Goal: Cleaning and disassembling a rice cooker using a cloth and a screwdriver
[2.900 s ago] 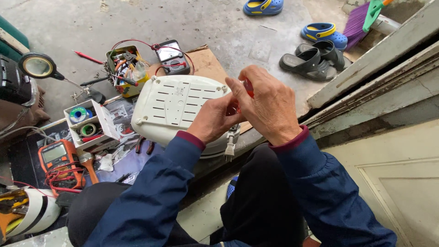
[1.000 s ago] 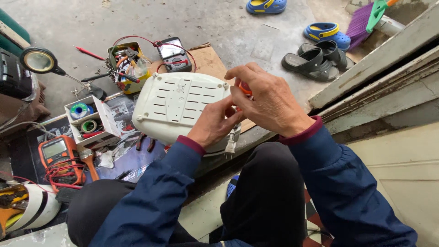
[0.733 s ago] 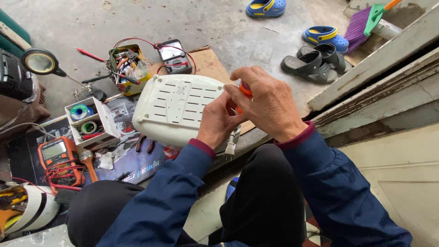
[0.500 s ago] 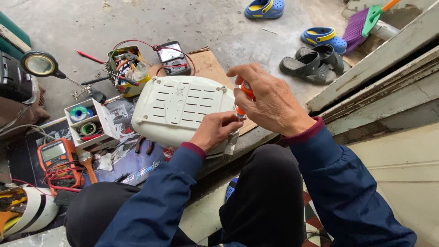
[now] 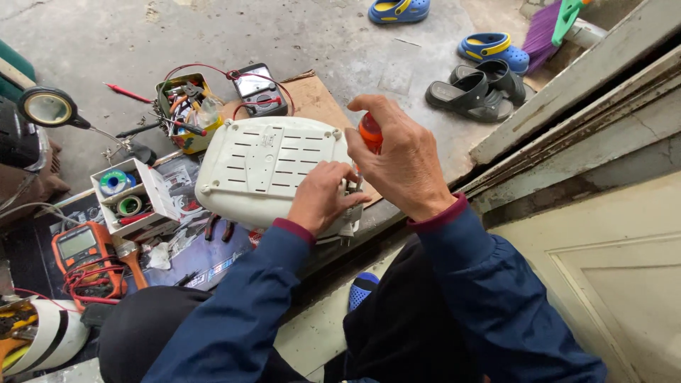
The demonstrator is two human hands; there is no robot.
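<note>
White appliance base (image 5: 266, 167) is being steadied at its 4 o'clock corner by left hand (image 5: 323, 202), fingers curled on edge; orange-handled screwdriver (image 5: 369, 132) is being gripped by closed right hand (image 5: 401, 167), approx. 3 o'clock.

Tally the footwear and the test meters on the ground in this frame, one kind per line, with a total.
Blue-and-yellow clogs: 2
Dark sandals: 2
Black meter: 1
Orange meter: 1
Total: 6
</note>
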